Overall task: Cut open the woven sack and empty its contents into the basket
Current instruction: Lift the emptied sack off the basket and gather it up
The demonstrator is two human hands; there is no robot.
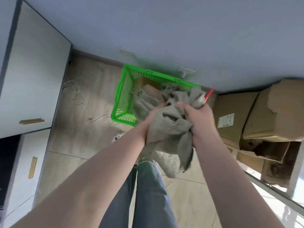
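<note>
1. Hands first: the right hand [199, 119] has its fingers curled tight into a bunch of the woven sack [171, 129], thumb on top, so it's properly clamped on the cloth.
2. The left hand [153, 117] is mostly buried under the fabric. It looks like it's gripping the sack from that side too, but the fingers are hidden, so I can't really say how they lie.
3. The sack itself is a dull grey-green, coarse weave, all crumpled and scrunched between the two hands. Its top end spills over the basket, and the limp bottom end hangs down in front of the person's jeans [148, 195].
4. A thin red thing [209, 93] pokes out just past the right hand; it's too blurry to say what it is.
5. The basket [121, 94] is bright green plastic, rectangular with slatted sides, sitting on the floor against the wall right under the sack's top end. Brownish blocky stuff [150, 88] and some frayed fibres show inside it.
6. The floor [85, 99] is pale wood-look with scuffs and scratches.
7. On the right sit battered cardboard boxes [263, 116] with torn edges; on the left, flat white cabinet doors [37, 71] with little gold handles.
</note>
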